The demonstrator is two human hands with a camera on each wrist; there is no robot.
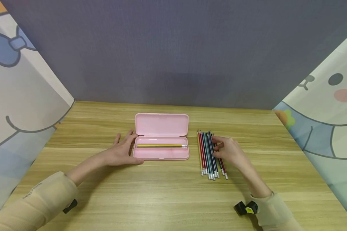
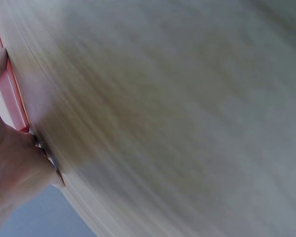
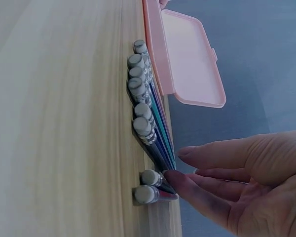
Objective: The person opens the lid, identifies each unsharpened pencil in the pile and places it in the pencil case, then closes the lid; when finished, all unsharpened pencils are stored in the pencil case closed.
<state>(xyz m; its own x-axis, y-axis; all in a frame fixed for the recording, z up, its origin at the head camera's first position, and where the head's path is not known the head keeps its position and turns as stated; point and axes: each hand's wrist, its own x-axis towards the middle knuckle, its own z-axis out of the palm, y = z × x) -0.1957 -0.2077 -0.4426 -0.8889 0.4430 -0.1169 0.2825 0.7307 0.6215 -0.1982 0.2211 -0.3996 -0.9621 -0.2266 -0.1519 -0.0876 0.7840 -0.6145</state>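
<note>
A pink pencil case [image 1: 161, 154] lies with its lid [image 1: 162, 124] raised on the table. Yellow-and-dark pencils [image 1: 159, 146] rest lengthwise in its long rear compartment. My left hand [image 1: 121, 152] spreads around the case's left end, the thumb along the front corner and the fingers behind. Right of the case is a row of several pencils [image 1: 206, 154], red, teal, dark blue and black, eraser ends toward me. At the right side of this row is my right hand [image 1: 229, 150]; its fingertips touch the pencils, with thumb and fingers apart in the right wrist view.
The wood-grain table [image 1: 162, 195] ends at a grey-blue panel [image 1: 173, 57] at the back. Printed cartoon panels [image 1: 26, 89] flank it on both sides. Two pencils [image 3: 147, 193] lie slightly apart from the row, on the right-hand side.
</note>
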